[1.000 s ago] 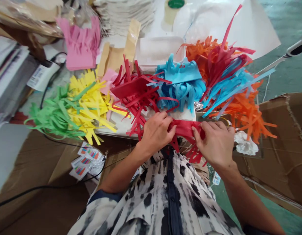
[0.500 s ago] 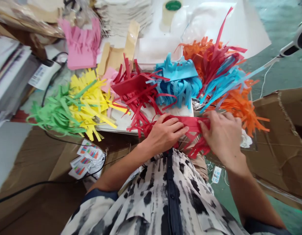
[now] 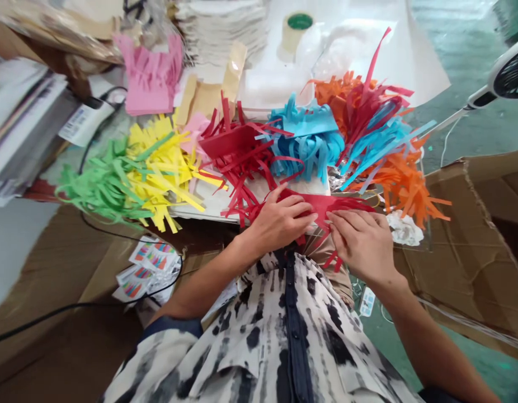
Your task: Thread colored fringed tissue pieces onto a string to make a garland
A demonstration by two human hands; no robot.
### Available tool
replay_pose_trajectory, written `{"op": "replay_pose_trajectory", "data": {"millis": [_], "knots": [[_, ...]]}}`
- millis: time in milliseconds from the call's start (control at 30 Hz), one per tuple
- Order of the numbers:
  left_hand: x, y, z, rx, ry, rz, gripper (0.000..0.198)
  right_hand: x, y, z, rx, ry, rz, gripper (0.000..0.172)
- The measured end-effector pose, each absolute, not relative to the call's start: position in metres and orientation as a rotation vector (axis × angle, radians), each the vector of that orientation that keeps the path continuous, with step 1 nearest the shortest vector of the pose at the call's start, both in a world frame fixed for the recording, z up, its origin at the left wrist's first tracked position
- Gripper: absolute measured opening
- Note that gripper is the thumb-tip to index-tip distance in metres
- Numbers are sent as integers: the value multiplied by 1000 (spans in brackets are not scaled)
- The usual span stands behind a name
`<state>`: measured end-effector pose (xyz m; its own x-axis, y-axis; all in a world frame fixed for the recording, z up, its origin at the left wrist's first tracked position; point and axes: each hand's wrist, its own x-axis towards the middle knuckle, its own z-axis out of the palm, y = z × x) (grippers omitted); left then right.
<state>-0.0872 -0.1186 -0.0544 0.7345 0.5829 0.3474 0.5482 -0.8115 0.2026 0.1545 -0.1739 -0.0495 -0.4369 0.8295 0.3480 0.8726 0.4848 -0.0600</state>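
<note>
My left grip (image 3: 279, 221) and my right grip (image 3: 362, 240) sit side by side at lower centre of the frame, just above my black-and-white patterned shirt (image 3: 284, 336). A red fringed paper strip (image 3: 321, 204) runs across them: my left grip closes over its nearer end, fingers folded on top, while my right fingertips (image 3: 347, 221) touch its lower edge, though I cannot tell whether they pinch it. Beyond it lie a red fringed paper bundle (image 3: 234, 145) and a blue fringed paper bundle (image 3: 305, 134). A yellow fringed paper bundle (image 3: 158, 168) sits to the left, and an orange fringed paper bundle (image 3: 404, 182) sits to the right.
</note>
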Motion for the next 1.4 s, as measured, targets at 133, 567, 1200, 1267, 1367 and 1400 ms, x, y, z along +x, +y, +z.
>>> {"op": "replay_pose_trajectory", "data": {"millis": [133,567,1200,1267,1367,1400], "knots": [[-127,-104,-52,2813,900,673,15,161,-167,-50,-1392,-2436,-192,22],[-62,-113,-49,2779,1172,880,21,162,-151,-39,-1316,-2322,-247,7],[-206,-85,11,2679,1470,373,48,155,-156,-63,-1121,-2339,-314,11],[-212,-89,15,2690,1445,308,54,150,-156,-66,-1126,-2354,-338,10],[-204,-100,20,2681,1385,366,67,148,-157,-63,-1146,-2376,-360,8],[-196,-105,21,2675,1361,436,70,148,-157,-61,-1156,-2384,-358,7]]}}
